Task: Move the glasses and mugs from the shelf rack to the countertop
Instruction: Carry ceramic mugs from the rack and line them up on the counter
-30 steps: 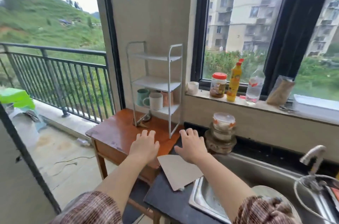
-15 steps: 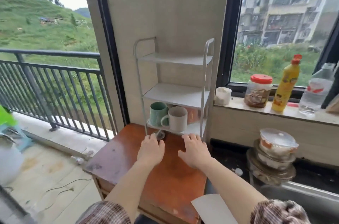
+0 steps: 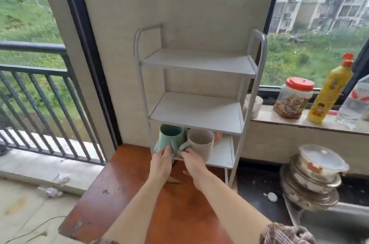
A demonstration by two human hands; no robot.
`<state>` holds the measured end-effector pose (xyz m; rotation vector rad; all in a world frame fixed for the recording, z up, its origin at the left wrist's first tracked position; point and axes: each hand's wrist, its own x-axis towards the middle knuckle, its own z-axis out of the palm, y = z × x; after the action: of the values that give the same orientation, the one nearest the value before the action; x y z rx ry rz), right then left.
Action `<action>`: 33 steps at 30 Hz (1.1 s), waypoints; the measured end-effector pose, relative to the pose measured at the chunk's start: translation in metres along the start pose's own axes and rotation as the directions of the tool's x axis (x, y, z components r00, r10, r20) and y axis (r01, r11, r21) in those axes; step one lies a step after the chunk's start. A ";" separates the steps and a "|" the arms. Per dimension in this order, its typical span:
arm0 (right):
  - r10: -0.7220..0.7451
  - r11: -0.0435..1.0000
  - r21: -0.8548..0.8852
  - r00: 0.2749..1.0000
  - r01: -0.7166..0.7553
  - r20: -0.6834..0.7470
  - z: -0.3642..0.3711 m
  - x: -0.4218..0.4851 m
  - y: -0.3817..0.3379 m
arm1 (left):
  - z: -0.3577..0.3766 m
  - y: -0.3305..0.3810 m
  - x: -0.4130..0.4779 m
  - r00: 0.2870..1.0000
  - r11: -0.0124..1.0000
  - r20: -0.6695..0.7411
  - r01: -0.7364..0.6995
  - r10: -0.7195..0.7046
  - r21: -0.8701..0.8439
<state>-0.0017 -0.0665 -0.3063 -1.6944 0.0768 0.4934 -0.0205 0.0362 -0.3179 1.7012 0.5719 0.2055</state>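
A white three-tier shelf rack (image 3: 196, 111) stands on a wooden table (image 3: 119, 193). Its bottom shelf holds a green mug (image 3: 171, 137) and a grey mug (image 3: 200, 143) side by side. Behind them a brownish glass (image 3: 217, 137) is partly hidden. The upper two shelves are bare. My left hand (image 3: 161, 163) has its fingers on the green mug's handle. My right hand (image 3: 192, 163) curls its fingers around the grey mug's handle. Both mugs rest on the shelf.
The dark countertop (image 3: 253, 189) lies right of the table, with a small white cap (image 3: 272, 196) and a stack of lidded bowls (image 3: 315, 175) beside the sink (image 3: 329, 223). On the windowsill stand a white cup (image 3: 254, 103), a red-lidded jar (image 3: 293, 97) and a yellow bottle (image 3: 327, 93).
I have come closer to the rack. Both hands moved forward from the tabletop to the bottom shelf and closed on the two mug handles.
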 end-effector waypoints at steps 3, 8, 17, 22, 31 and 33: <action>0.136 0.958 0.258 0.990 -0.123 -0.035 0.005 0.007 -0.001 | -0.001 0.000 0.007 0.997 0.995 0.046 0.070 -0.067 -0.065; 0.225 0.886 0.430 0.972 -0.175 -0.068 0.000 0.006 0.001 | -0.001 0.002 0.008 0.961 0.953 0.080 0.275 -0.266 -0.126; 0.359 0.908 0.311 0.903 -0.280 -0.236 -0.037 -0.014 0.002 | 0.002 0.004 -0.009 0.983 0.973 -0.040 0.169 -0.177 -0.155; 0.388 0.901 0.292 0.898 -0.321 -0.210 -0.077 -0.030 -0.006 | -0.003 0.008 -0.025 0.980 0.953 -0.002 0.192 -0.198 -0.234; 0.315 0.945 0.150 0.930 -0.289 -0.192 -0.184 -0.100 0.056 | 0.024 -0.006 -0.095 0.923 0.940 0.308 0.294 -0.233 -0.170; 0.325 0.944 0.138 0.919 -0.300 -0.223 -0.210 -0.124 0.067 | 0.046 -0.010 -0.111 0.908 0.947 0.355 0.289 -0.225 -0.139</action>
<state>-0.0771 -0.3077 -0.3022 -1.6421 0.5512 0.5063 -0.0988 -0.0557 -0.3176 1.4171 0.4984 -0.2134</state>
